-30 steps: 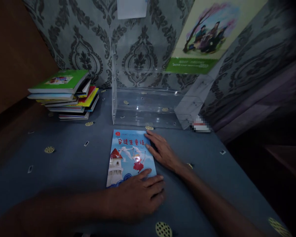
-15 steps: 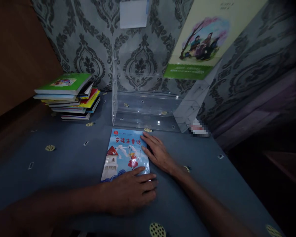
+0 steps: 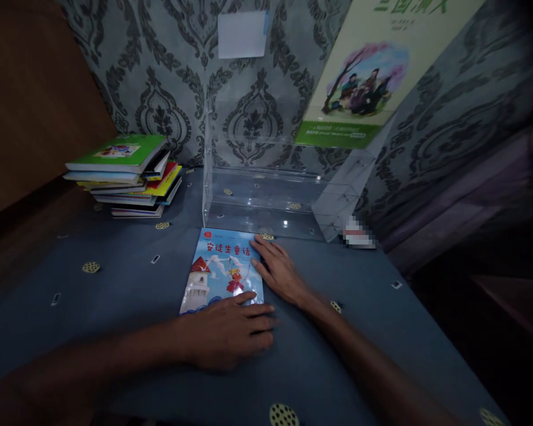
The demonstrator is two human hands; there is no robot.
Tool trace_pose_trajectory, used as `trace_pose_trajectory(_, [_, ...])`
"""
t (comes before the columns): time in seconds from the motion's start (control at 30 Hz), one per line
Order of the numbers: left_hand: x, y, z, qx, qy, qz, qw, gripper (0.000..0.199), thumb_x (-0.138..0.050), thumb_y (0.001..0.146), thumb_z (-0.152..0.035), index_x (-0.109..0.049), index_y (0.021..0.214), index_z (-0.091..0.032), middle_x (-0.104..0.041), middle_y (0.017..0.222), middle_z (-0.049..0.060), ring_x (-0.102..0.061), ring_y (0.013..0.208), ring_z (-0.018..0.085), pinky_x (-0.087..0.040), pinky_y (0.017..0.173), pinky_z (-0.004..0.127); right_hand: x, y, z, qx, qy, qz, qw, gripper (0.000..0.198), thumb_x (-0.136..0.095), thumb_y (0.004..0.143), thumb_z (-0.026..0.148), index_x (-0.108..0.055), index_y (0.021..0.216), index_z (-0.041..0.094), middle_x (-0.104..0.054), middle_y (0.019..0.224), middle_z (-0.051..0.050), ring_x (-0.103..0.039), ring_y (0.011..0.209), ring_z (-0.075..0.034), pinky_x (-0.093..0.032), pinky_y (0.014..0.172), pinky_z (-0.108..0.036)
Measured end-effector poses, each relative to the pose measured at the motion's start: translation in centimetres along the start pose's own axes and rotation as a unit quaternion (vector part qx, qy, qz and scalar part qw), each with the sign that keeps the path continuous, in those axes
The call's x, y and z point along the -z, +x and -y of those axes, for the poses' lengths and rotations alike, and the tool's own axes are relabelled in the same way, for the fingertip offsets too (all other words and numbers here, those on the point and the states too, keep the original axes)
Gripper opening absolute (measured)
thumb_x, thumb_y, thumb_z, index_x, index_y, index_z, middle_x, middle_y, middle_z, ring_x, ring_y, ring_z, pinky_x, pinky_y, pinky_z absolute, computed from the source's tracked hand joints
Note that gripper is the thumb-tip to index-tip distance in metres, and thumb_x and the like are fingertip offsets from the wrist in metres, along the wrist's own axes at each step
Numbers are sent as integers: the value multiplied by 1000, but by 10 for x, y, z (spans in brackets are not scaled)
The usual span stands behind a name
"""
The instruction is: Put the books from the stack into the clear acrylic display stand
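A light-blue picture book (image 3: 220, 272) with red Chinese title characters and a white tower lies flat on the dark blue tabletop, cover up. Across its lower edge rests my left hand (image 3: 231, 331), fingers stretched toward the right and slightly apart, hiding the bottom of the cover. My right hand (image 3: 279, 269) lies along the book's upper right edge with its fingers extended onto the cover. Neither hand is wrapped round anything. Just behind the book stands a clear acrylic rack (image 3: 262, 222) with stepped tiers.
A stack of books (image 3: 128, 177) with a green one on top stands at the back left. A tall cream-and-green book (image 3: 364, 89) leans upright at the rack's right. A blurred-out small item (image 3: 359, 234) sits by the rack's right foot. Patterned wallpaper (image 3: 164, 112) closes the back.
The book has shifted slightly up and left under my hands, closer to the rack. Both hands have moved along with it. The camera view has tilted a little.
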State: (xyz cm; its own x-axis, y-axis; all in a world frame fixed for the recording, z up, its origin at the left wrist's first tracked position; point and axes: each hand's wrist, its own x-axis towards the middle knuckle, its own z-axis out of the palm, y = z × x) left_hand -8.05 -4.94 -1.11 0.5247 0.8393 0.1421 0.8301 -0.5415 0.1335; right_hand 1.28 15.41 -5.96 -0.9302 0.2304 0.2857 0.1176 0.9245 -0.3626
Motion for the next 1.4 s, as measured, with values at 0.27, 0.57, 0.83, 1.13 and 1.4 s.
trace_pose_trajectory(0.27, [1,-1,2,-2,-19,-5,1000,26,-51,100,-24,-62,122,-16,-64,139,7,-49,140,21,-34,119,44,2,-1,1,-12,5,-6,1000,50,-39,104,39,-52,147,19,-49,154,-16,-47,143,-29,-40,116,-55])
trace_pose_trajectory(0.57, [-2,-1,5,-1,-18,0,1000,27,-43,104,-26,-59,124,-16,-62,143,5,-46,143,23,-35,119,47,3,5,-3,-20,19,-11,1000,49,-44,102,42,-56,143,18,-51,153,-16,-49,140,-31,-40,114,-57])
trace_pose_trajectory(0.83, [-3,-1,6,3,-37,11,999,26,-45,104,-25,-59,124,-17,-60,144,7,-45,144,23,-34,120,48,5,6,-2,-23,24,-9,999,50,-44,101,41,-57,141,14,-51,152,-18,-48,141,-31,-39,115,-56])
trace_pose_trajectory(1.13, [-7,0,6,12,-52,-4,999,25,-45,104,-28,-61,121,-19,-64,140,7,-48,142,23,-32,121,46,3,9,-7,-23,17,-23,999,49,-47,100,43,-57,141,17,-53,151,-17,-50,139,-31,-41,113,-53])
trace_pose_trajectory(1.4, [-8,1,7,14,-82,-27,996,37,-52,102,-43,-62,125,-16,-66,138,9,-50,140,25,-32,122,46,1,9,-9,-27,10,-28,999,50,-45,101,45,-57,140,16,-54,150,-16,-51,138,-32,-41,112,-53])
